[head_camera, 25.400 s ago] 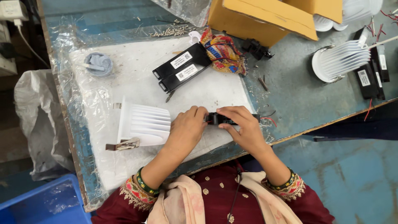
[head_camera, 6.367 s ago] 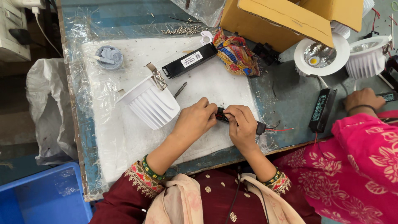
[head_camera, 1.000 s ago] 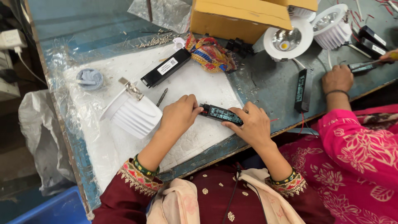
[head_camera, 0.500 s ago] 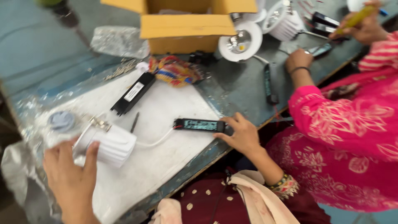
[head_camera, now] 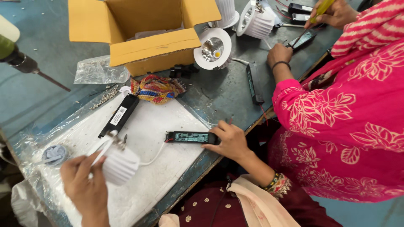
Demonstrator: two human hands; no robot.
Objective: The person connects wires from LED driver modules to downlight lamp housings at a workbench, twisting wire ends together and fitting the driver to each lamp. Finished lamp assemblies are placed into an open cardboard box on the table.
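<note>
Half a second ago the left hand (head_camera: pixel 86 189) was only reaching the white finned lamp body (head_camera: pixel 120 164); now it grips that lamp body with fingers wrapped around its near side, at 8 o'clock on the white sheet (head_camera: pixel 160 122). Meanwhile the right hand (head_camera: pixel 227 141) rests where it was, fingers curled onto the end of the black driver box (head_camera: pixel 191 137), pinning it flat near the sheet's 4 o'clock edge. 1 white cable (head_camera: pixel 153 156) runs from the lamp body to the driver box, so the 2 parts look already joined; whether the lamp's front is fitted cannot be told, since it faces away.

At 11 o'clock a second black driver box (head_camera: pixel 120 115) lies loose, apparently not yet wired. Just beyond it sit a colourful cloth (head_camera: pixel 158 88) and an open cardboard box (head_camera: pixel 143 38). A round lamp (head_camera: pixel 212 52) stands at 1 o'clock.

At 2 o'clock a co-worker in a pink sleeve (head_camera: pixel 336 109) works with a yellow-handled screwdriver (head_camera: pixel 320 8) on a separate driver.
</note>
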